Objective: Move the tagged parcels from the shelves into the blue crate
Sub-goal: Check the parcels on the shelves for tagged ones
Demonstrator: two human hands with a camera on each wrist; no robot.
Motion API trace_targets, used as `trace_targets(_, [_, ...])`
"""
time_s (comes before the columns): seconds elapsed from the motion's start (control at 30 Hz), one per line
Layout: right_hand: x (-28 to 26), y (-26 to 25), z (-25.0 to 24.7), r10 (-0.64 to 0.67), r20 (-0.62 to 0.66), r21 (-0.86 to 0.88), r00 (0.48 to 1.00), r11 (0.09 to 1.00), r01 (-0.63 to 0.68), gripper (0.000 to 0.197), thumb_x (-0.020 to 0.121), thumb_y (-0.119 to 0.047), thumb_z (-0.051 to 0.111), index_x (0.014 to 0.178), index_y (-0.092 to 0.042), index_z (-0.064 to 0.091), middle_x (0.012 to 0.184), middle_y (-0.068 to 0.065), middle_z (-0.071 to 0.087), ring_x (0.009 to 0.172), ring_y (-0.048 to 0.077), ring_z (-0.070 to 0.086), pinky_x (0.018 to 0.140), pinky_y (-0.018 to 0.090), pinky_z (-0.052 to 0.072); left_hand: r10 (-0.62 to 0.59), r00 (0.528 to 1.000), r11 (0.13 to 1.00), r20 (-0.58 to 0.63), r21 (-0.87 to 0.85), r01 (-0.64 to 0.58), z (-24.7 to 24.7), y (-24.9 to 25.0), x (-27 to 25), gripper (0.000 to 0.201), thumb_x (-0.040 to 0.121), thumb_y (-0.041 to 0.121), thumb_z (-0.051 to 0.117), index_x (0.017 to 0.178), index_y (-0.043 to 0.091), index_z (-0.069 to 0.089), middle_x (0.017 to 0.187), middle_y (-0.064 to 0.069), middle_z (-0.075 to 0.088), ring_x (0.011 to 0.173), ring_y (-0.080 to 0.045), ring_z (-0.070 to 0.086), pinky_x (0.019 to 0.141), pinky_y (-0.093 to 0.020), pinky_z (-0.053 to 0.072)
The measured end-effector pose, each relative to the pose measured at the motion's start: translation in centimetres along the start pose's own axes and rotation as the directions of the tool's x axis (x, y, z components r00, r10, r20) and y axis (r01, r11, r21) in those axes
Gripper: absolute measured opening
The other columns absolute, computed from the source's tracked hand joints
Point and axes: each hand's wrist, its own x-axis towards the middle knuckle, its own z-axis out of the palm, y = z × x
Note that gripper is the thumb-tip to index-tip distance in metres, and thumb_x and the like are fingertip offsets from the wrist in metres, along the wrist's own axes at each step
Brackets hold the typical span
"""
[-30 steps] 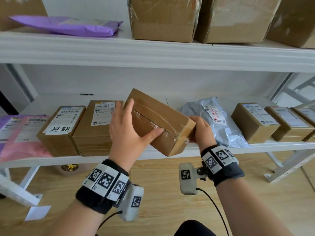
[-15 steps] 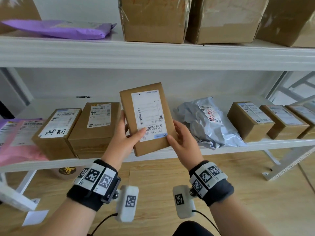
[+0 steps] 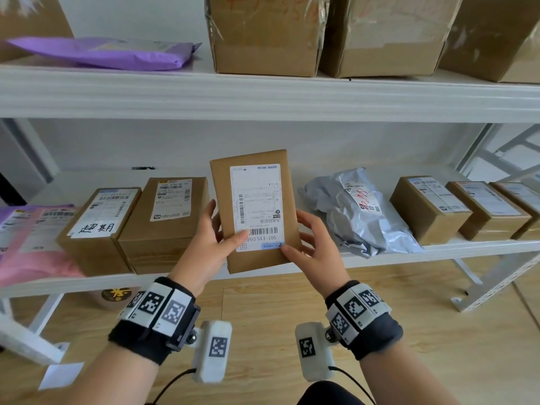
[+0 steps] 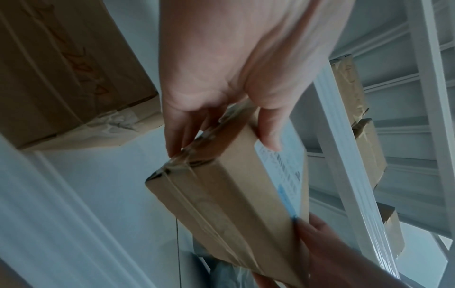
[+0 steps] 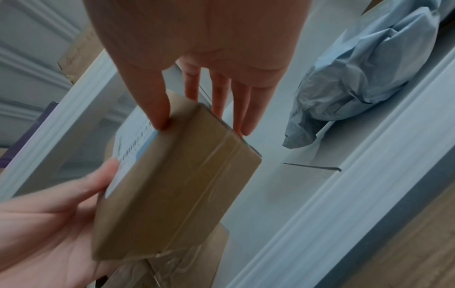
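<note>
I hold a brown cardboard parcel (image 3: 254,209) upright in front of the lower shelf (image 3: 438,249), its white shipping label facing me. My left hand (image 3: 211,245) grips its lower left edge, thumb on the label and fingers behind. My right hand (image 3: 317,249) pinches the lower right edge, thumb at the label's blue corner. The left wrist view shows the parcel (image 4: 234,204) taped along its side, held by the left hand (image 4: 234,68). In the right wrist view the right hand (image 5: 197,48) clasps the parcel (image 5: 177,185). The blue crate is out of view.
On the lower shelf stand a box with handwritten characters (image 3: 96,226), a second box (image 3: 166,220), a grey poly bag (image 3: 359,211), several small boxes (image 3: 429,209) and pink mailers (image 3: 32,238). The upper shelf carries a purple mailer (image 3: 111,52) and large cartons (image 3: 266,33).
The parcel came up off the lower shelf and was turned from lying tilted to upright, label towards me. Both hands shifted down to its lower edges.
</note>
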Motion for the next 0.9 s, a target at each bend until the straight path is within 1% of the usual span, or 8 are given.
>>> trace_targets(0.1, [0.0,0.1,0.0,0.028,-0.014,0.02,1.0,0.999,-0.028,0.057,0.082,-0.006,0.073,0.119,-0.034,0.039,0.126,-0.023,0.046,0.118,0.008,0.052,0.101,0.03,0.047,0.008,1.0,1.0,-0.011,0.03,-0.007,0.0,-0.3,-0.2,0.076,0.085,0.005,0.068,0.139,0.034,0.023,0.13,0.02,0.047,0.113,0.007,0.048,0.083,-0.011,0.044])
trace_targets(0.23, [0.0,0.5,0.3,0.032,-0.048,0.002,0.998,0.999,-0.032,0.052,0.083,0.001,0.069,0.102,-0.036,0.038,0.138,-0.005,0.048,0.12,0.007,0.052,0.102,0.028,0.046,0.045,0.997,0.995,-0.055,0.087,-0.04,-0.3,-1.0,-0.2,0.077,0.075,-0.004,0.076,0.127,0.032,0.032,0.139,0.01,0.049,0.13,-0.004,0.045,0.109,-0.033,0.04])
trace_targets(0.3, [0.1,0.6,0.5,0.031,-0.069,0.025,0.997,0.999,-0.029,0.044,0.086,-0.002,0.068,0.099,-0.032,0.039,0.138,0.003,0.05,0.12,0.009,0.053,0.101,0.032,0.048,0.071,0.995,0.993,-0.065,0.102,-0.064,-0.3,-1.1,-0.2,0.074,0.072,-0.008,0.077,0.119,0.033,0.037,0.135,0.007,0.052,0.129,-0.005,0.047,0.111,-0.04,0.039])
trace_targets(0.4, [0.2,0.8,0.7,0.034,-0.091,0.055,0.995,0.998,-0.029,0.04,0.086,-0.002,0.067,0.097,-0.028,0.039,0.133,0.003,0.052,0.117,0.01,0.055,0.096,0.029,0.051,0.085,0.994,0.989,-0.074,0.124,-0.075,-0.1,-1.0,-0.3,0.071,0.073,-0.008,0.076,0.115,0.035,0.037,0.128,0.009,0.054,0.126,-0.005,0.049,0.11,-0.039,0.04])
trace_targets(0.53, [0.0,0.6,0.6,0.017,-0.058,-0.025,0.998,1.0,-0.019,0.042,0.084,-0.006,0.069,0.103,-0.033,0.042,0.121,-0.021,0.053,0.107,0.001,0.056,0.093,0.023,0.048,0.077,0.995,0.992,-0.06,0.101,-0.07,-0.3,-0.7,-0.5,0.063,0.082,0.016,0.072,0.126,0.042,0.034,0.132,0.016,0.052,0.127,-0.005,0.046,0.107,-0.035,0.039])
trace_targets(0.63, [-0.4,0.4,0.6,-0.021,-0.063,-0.04,0.998,0.999,0.019,0.031,0.089,-0.023,0.065,0.112,-0.035,0.049,0.119,-0.017,0.057,0.11,0.0,0.054,0.092,0.016,0.039,0.03,0.998,0.998,-0.055,0.054,-0.027,-0.4,-0.3,-0.5,0.053,0.085,0.04,0.059,0.133,0.042,0.039,0.13,0.017,0.055,0.12,-0.002,0.052,0.102,-0.031,0.043])
trace_targets(0.77, [-0.9,-0.4,0.6,-0.151,-0.087,-0.023,0.985,0.989,0.149,0.032,0.083,-0.048,0.052,0.113,-0.039,0.058,0.115,-0.01,0.057,0.114,-0.001,0.051,0.094,0.007,0.035,-0.037,0.988,0.998,-0.148,0.053,0.046,-0.5,-0.3,-0.1,0.055,0.094,0.048,0.044,0.143,0.027,0.032,0.12,0.016,0.056,0.099,0.004,0.054,0.08,-0.017,0.042])
trace_targets(0.9, [-1.8,-0.6,1.1,-0.212,-0.03,-0.053,0.977,0.976,0.211,0.047,0.081,-0.057,0.054,0.123,-0.037,0.058,0.13,-0.009,0.047,0.129,0.008,0.042,0.108,0.027,0.034,-0.115,0.967,0.991,-0.226,0.044,0.128,-1.0,-1.0,1.1,0.054,0.091,0.055,0.043,0.128,0.016,0.038,0.119,-0.005,0.062,0.103,-0.016,0.062,0.095,-0.039,0.05])
